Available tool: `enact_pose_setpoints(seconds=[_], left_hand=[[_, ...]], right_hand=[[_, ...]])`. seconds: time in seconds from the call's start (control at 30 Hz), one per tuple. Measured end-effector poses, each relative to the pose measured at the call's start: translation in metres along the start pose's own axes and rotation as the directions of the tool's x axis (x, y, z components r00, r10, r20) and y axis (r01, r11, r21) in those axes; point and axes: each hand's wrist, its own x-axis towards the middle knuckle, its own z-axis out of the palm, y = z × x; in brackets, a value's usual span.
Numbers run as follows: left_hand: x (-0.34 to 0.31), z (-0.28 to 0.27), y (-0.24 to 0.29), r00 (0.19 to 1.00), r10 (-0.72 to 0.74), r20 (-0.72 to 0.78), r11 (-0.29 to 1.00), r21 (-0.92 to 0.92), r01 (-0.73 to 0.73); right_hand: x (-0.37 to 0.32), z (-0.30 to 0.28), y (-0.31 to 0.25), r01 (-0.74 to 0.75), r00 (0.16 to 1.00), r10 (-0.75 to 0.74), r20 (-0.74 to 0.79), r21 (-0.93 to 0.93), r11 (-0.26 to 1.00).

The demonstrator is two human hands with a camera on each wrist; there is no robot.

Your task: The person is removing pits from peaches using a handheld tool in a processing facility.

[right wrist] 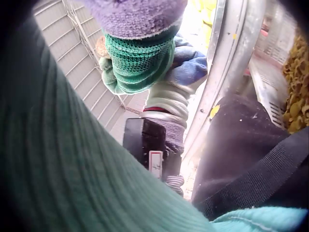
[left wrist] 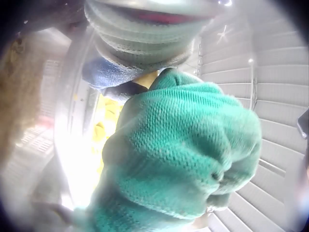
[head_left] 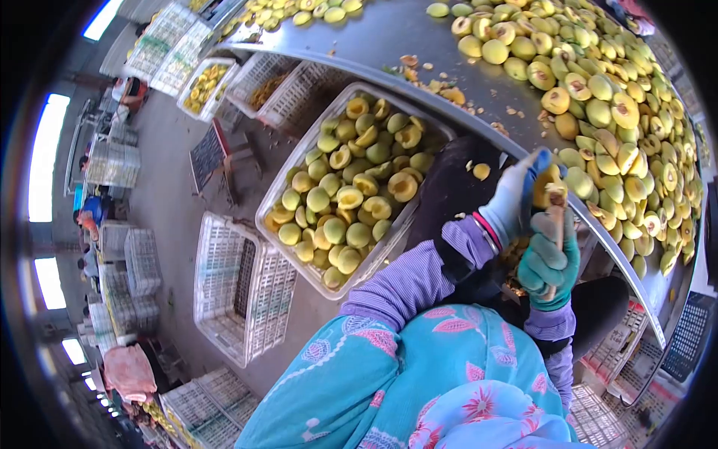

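At the edge of the metal table point(head_left: 389, 37), my left hand point(head_left: 516, 198), in a white glove with blue fingers, grips a yellow fruit point(head_left: 544, 187). My right hand point(head_left: 550, 258), in a green glove, is clenched round a wooden-handled tool point(head_left: 557, 213) whose tip meets the fruit. In the left wrist view the green glove point(left wrist: 183, 154) fills the frame below the white cuff point(left wrist: 140, 43), with a bit of yellow fruit point(left wrist: 108, 113) behind it. The right wrist view shows the green glove point(right wrist: 137, 63) against the left hand's blue and white glove point(right wrist: 178, 82). The tool's tip is hidden.
A big pile of halved yellow-green fruit point(head_left: 621, 112) covers the table's right side. Below the table edge a white crate point(head_left: 263, 213) holds several halves. Empty white crates point(head_left: 239, 292) stand on the floor to the left, more stacks and people farther off.
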Motion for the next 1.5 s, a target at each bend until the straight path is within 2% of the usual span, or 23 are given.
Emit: enact_pose_setpoints(seconds=[0.07,0.1,0.13,0.2,0.23,0.3,0.33,0.4,0.47,0.57,0.67,0.73,0.77,0.8,0.83,0.87,1.0,1.03,1.17,1.27,1.33,1.4,1.5], left_hand=[[-0.035,-0.009,0.047,1.0,-0.007,-0.018,0.976,0.218,0.011],[-0.043,-0.024,0.069,0.992,0.122,-0.026,0.954,0.279,-0.11],[-0.051,-0.05,0.097,0.949,0.304,0.083,0.741,0.605,-0.29],[-0.092,-0.084,0.154,0.836,0.548,-0.035,0.244,0.962,-0.12],[-0.109,-0.109,0.181,0.744,0.665,-0.064,0.038,0.998,0.052],[-0.129,-0.176,0.234,0.466,0.882,-0.067,-0.197,0.846,0.495],[-0.136,-0.193,0.25,0.342,0.937,0.068,-0.262,0.784,0.563],[-0.142,-0.224,0.276,0.422,0.897,0.13,-0.41,0.603,0.684],[-0.129,-0.329,0.284,0.564,0.795,0.226,-0.589,0.51,0.626],[-0.118,-0.323,0.282,0.451,0.887,0.096,-0.419,0.575,0.702],[-0.127,-0.244,0.33,0.553,0.679,-0.482,-0.317,0.488,0.814],[-0.127,-0.241,0.344,0.605,0.779,-0.164,-0.466,0.495,0.734],[-0.114,-0.329,0.374,0.647,0.75,0.137,-0.65,0.335,0.683],[-0.099,-0.373,0.378,0.579,0.796,0.176,-0.586,0.459,0.667],[-0.093,-0.346,0.369,0.515,0.851,-0.1,-0.372,0.577,0.727],[-0.088,-0.316,0.361,0.438,0.817,-0.374,-0.131,0.62,0.774],[-0.091,-0.301,0.351,0.422,0.842,-0.337,-0.134,0.626,0.768],[-0.088,-0.31,0.35,0.396,0.869,-0.298,-0.151,0.602,0.784],[-0.085,-0.321,0.348,0.377,0.898,-0.227,-0.209,0.535,0.819],[-0.081,-0.329,0.352,0.358,0.916,-0.183,-0.223,0.509,0.832],[-0.085,-0.345,0.35,0.369,0.922,-0.114,-0.266,0.507,0.82],[-0.085,-0.341,0.353,0.369,0.912,-0.178,-0.239,0.5,0.833],[-0.083,-0.34,0.352,0.362,0.92,-0.154,-0.248,0.485,0.838]], right_hand=[[-0.006,-0.005,-0.003,0.037,0.997,-0.033,0.069,-0.05,0.998],[-0.01,-0.012,-0.008,0.074,0.996,-0.065,0.06,-0.165,0.984],[-0.014,-0.019,-0.013,0.073,0.997,-0.079,-0.024,-0.188,0.979],[-0.023,-0.035,-0.017,0.114,0.926,-0.167,-0.339,-0.17,0.979],[-0.022,-0.038,-0.016,0.088,0.918,-0.154,-0.365,-0.19,0.978],[-0.019,-0.042,-0.016,0.038,0.893,-0.137,-0.428,-0.232,0.972],[-0.014,-0.039,-0.015,0.022,0.888,-0.144,-0.436,-0.273,0.962],[0.003,-0.028,-0.013,0.001,0.876,-0.175,-0.449,-0.361,0.932],[0.02,-0.018,-0.012,-0.064,0.77,-0.326,-0.549,-0.574,0.816],[0.054,0.009,-0.002,-0.345,0.529,-0.674,-0.515,-0.857,0.384],[0.075,0.011,-0.022,-0.499,0.586,-0.737,-0.337,-0.867,0.0],[0.089,-0.011,-0.048,-0.473,0.723,-0.687,-0.071,-0.776,-0.418],[0.098,-0.024,-0.067,-0.43,0.789,-0.612,0.048,-0.669,-0.607],[0.109,-0.026,-0.075,-0.429,0.815,-0.571,0.097,-0.56,-0.708],[0.12,-0.028,-0.084,-0.422,0.838,-0.527,0.146,-0.439,-0.793],[0.133,-0.026,-0.088,-0.471,0.825,-0.544,0.153,-0.345,-0.812],[0.161,-0.028,-0.096,-0.637,0.743,-0.668,-0.026,-0.334,-0.695],[0.159,-0.04,-0.1,-0.512,0.819,-0.562,0.118,-0.292,-0.808],[0.177,-0.044,-0.109,-0.662,0.729,-0.677,0.106,-0.145,-0.736],[0.202,-0.019,-0.09,-0.599,0.617,-0.771,0.158,-0.541,-0.59],[0.2,-0.018,-0.064,-0.255,0.757,-0.616,0.217,-0.771,-0.584],[0.22,0.002,-0.03,-0.402,0.861,-0.413,-0.297,-0.895,-0.194],[0.237,-0.016,0.001,-0.528,0.849,-0.211,-0.485,-0.802,-0.28]])
